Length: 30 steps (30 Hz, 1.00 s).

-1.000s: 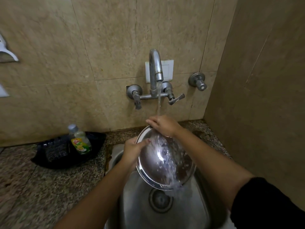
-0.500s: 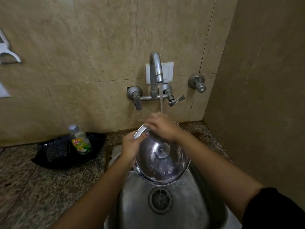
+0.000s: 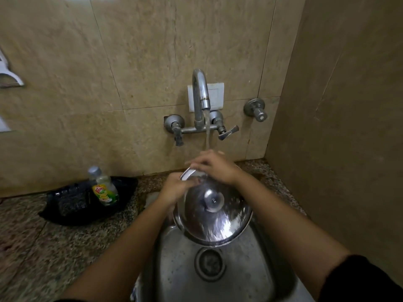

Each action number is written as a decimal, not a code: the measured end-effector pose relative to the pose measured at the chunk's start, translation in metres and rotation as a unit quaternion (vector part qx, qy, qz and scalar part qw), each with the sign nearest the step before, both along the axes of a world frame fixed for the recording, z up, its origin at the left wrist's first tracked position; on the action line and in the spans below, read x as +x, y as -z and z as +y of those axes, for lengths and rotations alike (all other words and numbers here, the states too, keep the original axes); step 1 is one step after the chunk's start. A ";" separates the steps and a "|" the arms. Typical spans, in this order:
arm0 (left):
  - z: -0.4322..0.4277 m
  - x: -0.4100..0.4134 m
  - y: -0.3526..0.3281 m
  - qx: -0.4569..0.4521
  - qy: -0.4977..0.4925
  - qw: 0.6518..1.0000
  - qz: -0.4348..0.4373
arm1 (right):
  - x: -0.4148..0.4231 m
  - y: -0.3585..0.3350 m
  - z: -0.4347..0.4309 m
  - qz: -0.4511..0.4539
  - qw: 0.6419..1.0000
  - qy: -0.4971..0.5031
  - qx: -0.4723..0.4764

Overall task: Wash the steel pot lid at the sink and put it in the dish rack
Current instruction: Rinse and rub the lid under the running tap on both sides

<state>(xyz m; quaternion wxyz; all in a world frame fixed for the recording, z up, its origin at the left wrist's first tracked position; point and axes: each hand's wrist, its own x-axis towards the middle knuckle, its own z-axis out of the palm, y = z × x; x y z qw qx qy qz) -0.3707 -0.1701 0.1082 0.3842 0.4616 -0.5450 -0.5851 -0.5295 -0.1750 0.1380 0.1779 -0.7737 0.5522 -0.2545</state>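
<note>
A home kitchen's washing corner. A steel sink (image 3: 250, 277) sits in a speckled granite tabletop (image 3: 43, 247) under a wall-mounted tap (image 3: 201, 99). A dish soap bottle (image 3: 104, 188) stands at left against beige tiled walls (image 3: 109, 62).

A shiny steel pot lid (image 3: 214, 216) held over the sink (image 3: 174, 269).

The lid is round and silver, with a small round knob in its middle. Its top side faces up, and it tilts so the far edge is higher. It is wet, with drops and streaks on it. It hangs above the steel sink, just past the round drain. The far rim is blurry.
</note>
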 end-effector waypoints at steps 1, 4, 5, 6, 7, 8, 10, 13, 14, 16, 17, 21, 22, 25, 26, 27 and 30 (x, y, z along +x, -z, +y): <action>-0.002 -0.002 -0.005 -0.028 0.015 0.999 -0.029 | 0.008 -0.002 -0.001 0.053 0.998 -0.026 -0.007; -0.006 -0.003 -0.007 -0.062 0.004 0.996 -0.056 | 0.006 -0.003 -0.005 -0.023 0.999 -0.041 0.015; -0.007 -0.002 -0.005 -0.065 -0.006 0.996 -0.053 | 0.000 -0.003 -0.004 -0.094 0.994 -0.035 0.031; -0.007 0.000 -0.002 -0.061 -0.022 0.997 -0.046 | -0.011 0.000 -0.004 -0.153 0.987 -0.012 0.038; -0.006 0.002 -0.001 -0.051 -0.039 0.997 -0.038 | -0.021 0.003 -0.004 -0.193 0.981 0.014 0.037; -0.005 0.003 0.001 -0.038 -0.052 0.998 -0.025 | -0.028 0.007 -0.003 -0.204 0.978 0.040 0.028; -0.001 0.003 -0.001 -0.018 -0.057 0.998 0.005 | -0.028 0.012 -0.003 -0.148 0.987 0.060 0.003; 0.002 -0.005 -0.005 -0.053 -0.038 0.998 -0.005 | 0.002 0.008 -0.004 0.077 0.991 -0.024 -0.104; 0.000 -0.007 -0.005 -0.070 -0.037 0.997 -0.018 | 0.010 0.005 -0.005 0.128 0.982 -0.059 -0.128; -0.002 -0.007 -0.006 -0.066 -0.051 0.996 -0.025 | 0.010 0.005 -0.008 0.124 0.980 -0.079 -0.136; -0.003 -0.006 -0.007 -0.054 -0.057 0.997 -0.016 | 0.003 0.006 -0.009 0.073 0.987 -0.058 -0.127; -0.005 0.001 -0.007 -0.021 -0.083 0.996 0.021 | -0.028 0.010 -0.010 -0.154 0.982 0.084 -0.068; -0.006 0.002 -0.009 -0.024 -0.082 0.996 0.014 | -0.025 0.010 -0.009 -0.146 0.984 0.084 -0.065; -0.007 -0.001 -0.010 -0.072 -0.055 0.995 -0.030 | 0.005 0.000 -0.004 0.032 0.992 -0.017 -0.120; -0.007 -0.002 -0.010 -0.092 -0.047 0.994 -0.039 | 0.014 -0.004 -0.004 0.095 0.984 -0.054 -0.138; -0.007 -0.003 -0.009 -0.102 -0.044 0.993 -0.041 | 0.017 -0.004 -0.004 0.128 0.979 -0.076 -0.141; -0.002 0.003 -0.003 -0.071 -0.080 0.994 -0.003 | 0.000 0.005 -0.003 -0.009 0.993 -0.005 -0.118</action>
